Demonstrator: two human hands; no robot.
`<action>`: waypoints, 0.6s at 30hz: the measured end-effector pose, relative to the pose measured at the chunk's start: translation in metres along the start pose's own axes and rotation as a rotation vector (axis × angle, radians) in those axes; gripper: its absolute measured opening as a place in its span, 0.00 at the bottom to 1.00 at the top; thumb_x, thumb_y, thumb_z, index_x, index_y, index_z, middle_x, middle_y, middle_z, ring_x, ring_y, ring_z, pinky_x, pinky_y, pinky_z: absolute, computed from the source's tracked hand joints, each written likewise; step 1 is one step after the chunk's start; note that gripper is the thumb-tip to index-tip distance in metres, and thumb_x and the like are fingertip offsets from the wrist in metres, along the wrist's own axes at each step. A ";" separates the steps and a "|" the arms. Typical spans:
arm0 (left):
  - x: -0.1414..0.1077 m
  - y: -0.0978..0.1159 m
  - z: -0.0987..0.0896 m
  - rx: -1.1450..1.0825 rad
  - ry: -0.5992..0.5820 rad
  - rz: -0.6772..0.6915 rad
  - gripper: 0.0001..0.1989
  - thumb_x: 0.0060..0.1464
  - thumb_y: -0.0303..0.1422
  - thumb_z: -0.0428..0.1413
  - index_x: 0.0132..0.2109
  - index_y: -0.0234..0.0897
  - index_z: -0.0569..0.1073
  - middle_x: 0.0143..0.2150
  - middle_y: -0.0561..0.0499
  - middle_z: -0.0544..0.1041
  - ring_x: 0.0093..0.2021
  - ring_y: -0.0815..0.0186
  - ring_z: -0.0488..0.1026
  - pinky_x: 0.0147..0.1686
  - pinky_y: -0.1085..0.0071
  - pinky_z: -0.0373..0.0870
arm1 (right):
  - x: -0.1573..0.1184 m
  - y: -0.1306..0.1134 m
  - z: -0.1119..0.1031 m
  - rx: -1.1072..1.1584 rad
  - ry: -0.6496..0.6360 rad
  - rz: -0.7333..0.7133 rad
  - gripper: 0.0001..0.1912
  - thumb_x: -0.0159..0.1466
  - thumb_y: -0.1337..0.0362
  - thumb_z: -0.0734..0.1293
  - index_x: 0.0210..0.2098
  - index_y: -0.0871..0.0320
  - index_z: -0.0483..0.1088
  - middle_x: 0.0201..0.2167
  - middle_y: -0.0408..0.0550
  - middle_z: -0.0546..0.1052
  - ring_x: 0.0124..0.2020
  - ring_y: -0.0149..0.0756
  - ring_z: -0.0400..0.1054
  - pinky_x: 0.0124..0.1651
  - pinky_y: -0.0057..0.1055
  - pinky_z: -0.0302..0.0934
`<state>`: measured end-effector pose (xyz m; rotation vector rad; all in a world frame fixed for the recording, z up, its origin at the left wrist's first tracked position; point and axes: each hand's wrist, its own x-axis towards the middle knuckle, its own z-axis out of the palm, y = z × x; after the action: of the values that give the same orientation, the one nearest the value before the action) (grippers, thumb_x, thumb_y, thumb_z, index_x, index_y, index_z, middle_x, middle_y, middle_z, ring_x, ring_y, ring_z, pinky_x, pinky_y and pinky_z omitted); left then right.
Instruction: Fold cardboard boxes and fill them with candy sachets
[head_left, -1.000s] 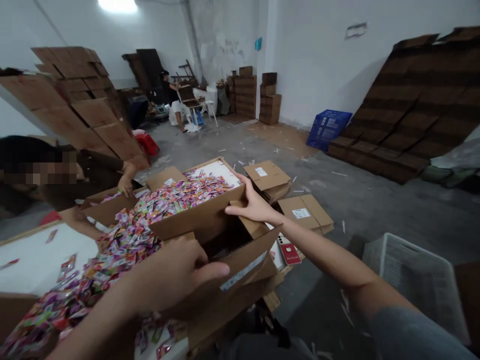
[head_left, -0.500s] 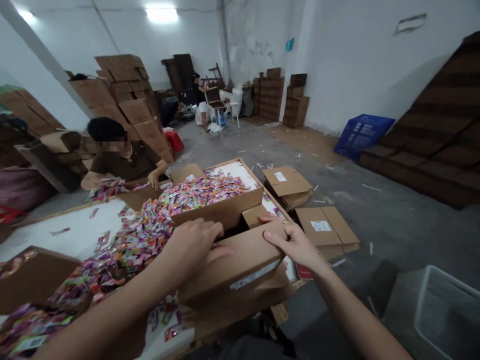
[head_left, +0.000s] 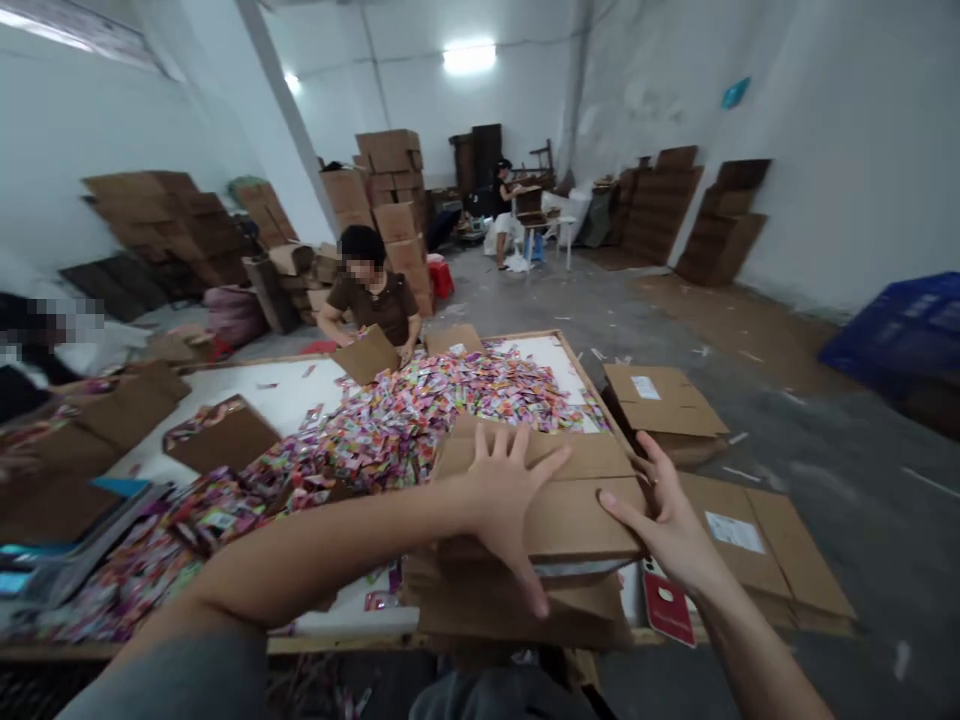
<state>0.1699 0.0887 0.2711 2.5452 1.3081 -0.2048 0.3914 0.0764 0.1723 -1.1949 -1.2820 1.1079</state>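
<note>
Two bare hands on a closed cardboard box beside a glossy heap of packets

The brown cardboard box (head_left: 581,510), a squared block with matte, smooth faces and a seam across its top, sits at the near edge of the counter (head_left: 555,355). The left hand (head_left: 514,495) is spread wide, its palm down over the top flaps, fingers fanned and thumb toward the near edge. The right hand (head_left: 664,515) is also wide, curved around the right end, with its thumb on the top and its fingers at the side. Creased brown cardboard (head_left: 517,605) lies below the front of the box.

The counter has a smooth white top with a raw wooden rim. Beyond and left of the box spreads the heap of small packets (head_left: 450,400), crinkled, shiny and mostly pink and purple. A flat red rectangular object (head_left: 670,608) with rounded corners lies just beside the box, near the right wrist. Folded cartons (head_left: 667,400) with white labels lie to the right. Across the counter, a person (head_left: 375,300) in a brown top is at an open carton (head_left: 366,355)
</note>
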 end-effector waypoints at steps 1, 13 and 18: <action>-0.002 0.005 0.012 0.042 0.051 -0.015 0.73 0.19 0.64 0.60 0.70 0.44 0.39 0.70 0.24 0.42 0.66 0.26 0.41 0.56 0.29 0.39 | 0.001 0.001 -0.002 -0.006 0.001 0.006 0.53 0.49 0.45 0.74 0.65 0.49 0.46 0.62 0.58 0.60 0.61 0.49 0.60 0.58 0.46 0.61; -0.084 -0.019 -0.044 -0.113 0.576 -0.254 0.61 0.30 0.50 0.66 0.69 0.39 0.47 0.65 0.38 0.58 0.61 0.42 0.58 0.58 0.44 0.54 | 0.039 -0.055 -0.015 0.048 -0.154 -0.059 0.39 0.45 0.40 0.73 0.54 0.40 0.64 0.58 0.52 0.68 0.57 0.55 0.65 0.59 0.51 0.61; -0.213 -0.052 -0.006 -0.735 1.385 -0.618 0.46 0.32 0.44 0.65 0.61 0.42 0.62 0.54 0.56 0.70 0.53 0.59 0.66 0.51 0.64 0.65 | 0.088 -0.096 -0.004 -0.018 -0.129 -0.052 0.44 0.32 0.37 0.76 0.48 0.37 0.67 0.51 0.47 0.71 0.54 0.55 0.66 0.61 0.54 0.57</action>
<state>0.0035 -0.0455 0.3205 1.3771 1.9362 1.8009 0.3904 0.1554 0.2760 -1.1121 -1.4164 1.1530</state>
